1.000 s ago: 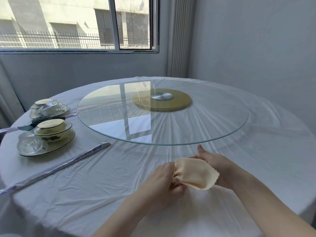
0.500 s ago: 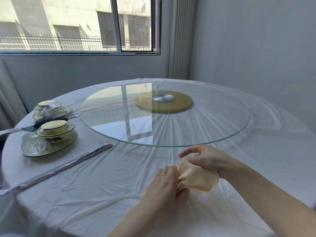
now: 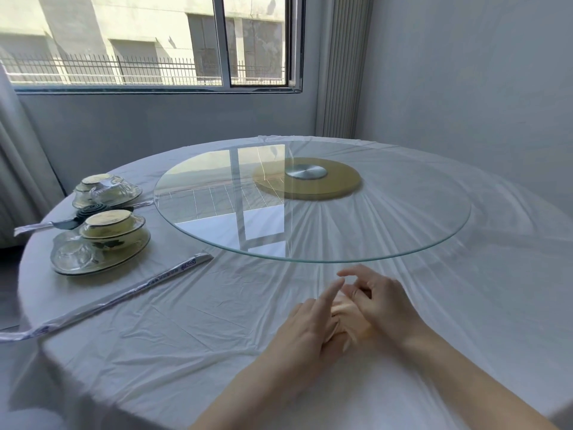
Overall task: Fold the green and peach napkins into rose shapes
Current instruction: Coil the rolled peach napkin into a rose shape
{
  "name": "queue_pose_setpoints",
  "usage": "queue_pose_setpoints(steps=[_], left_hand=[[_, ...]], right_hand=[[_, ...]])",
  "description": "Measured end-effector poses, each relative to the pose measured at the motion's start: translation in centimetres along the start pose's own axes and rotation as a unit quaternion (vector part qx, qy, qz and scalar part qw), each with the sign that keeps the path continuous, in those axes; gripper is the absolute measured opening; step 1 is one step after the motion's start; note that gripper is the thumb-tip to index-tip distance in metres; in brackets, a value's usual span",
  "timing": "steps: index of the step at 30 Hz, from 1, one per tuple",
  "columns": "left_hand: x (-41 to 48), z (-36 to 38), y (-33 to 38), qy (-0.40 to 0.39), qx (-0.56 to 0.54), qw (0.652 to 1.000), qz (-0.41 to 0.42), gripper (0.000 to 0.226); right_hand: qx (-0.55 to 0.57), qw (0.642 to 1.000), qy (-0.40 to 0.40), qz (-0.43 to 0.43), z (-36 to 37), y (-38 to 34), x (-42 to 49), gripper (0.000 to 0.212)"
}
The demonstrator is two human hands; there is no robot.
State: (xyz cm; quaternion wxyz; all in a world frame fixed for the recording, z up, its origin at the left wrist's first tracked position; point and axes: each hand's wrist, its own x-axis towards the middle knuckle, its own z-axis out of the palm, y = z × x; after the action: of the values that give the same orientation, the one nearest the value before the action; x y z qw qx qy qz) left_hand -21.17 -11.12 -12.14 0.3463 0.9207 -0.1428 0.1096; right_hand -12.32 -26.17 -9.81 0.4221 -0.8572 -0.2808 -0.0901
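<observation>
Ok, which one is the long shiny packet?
Find the round glass turntable on the white-clothed table. Left of its near edge lies the long silvery wrapped packet, slanting toward the table's rim. Unlike the stacked dishes beside it, it is thin and blue-printed.

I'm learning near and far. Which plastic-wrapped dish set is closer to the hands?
The front set, right beside the long wrapped chopsticks. The other set sits behind it, farther away.

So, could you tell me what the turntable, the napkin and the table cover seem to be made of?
Turntable: clear, glossy glass; it is see-through and mirrors the window. Peach napkin: soft matte fabric, gathering into fine pleats. Table cover: thin white sheet, creased, with a slight sheen, possibly plastic film.
</observation>
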Motion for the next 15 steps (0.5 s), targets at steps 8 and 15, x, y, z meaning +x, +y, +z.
queue_pose_setpoints(steps=[8, 15], left_hand=[[0.0, -0.3, 0.2, 0.0, 0.0, 1.0, -0.013, 0.059], [0.0, -1.1, 0.0, -0.046, -0.004, 0.999, -0.007, 0.058]], right_hand=[[-0.027, 0.987, 0.132, -0.083, -0.3, -0.3, -1.9, 0.017], [-0.287, 0.882, 0.154, -0.341, -0.8, -0.2, -5.6, 0.021]])
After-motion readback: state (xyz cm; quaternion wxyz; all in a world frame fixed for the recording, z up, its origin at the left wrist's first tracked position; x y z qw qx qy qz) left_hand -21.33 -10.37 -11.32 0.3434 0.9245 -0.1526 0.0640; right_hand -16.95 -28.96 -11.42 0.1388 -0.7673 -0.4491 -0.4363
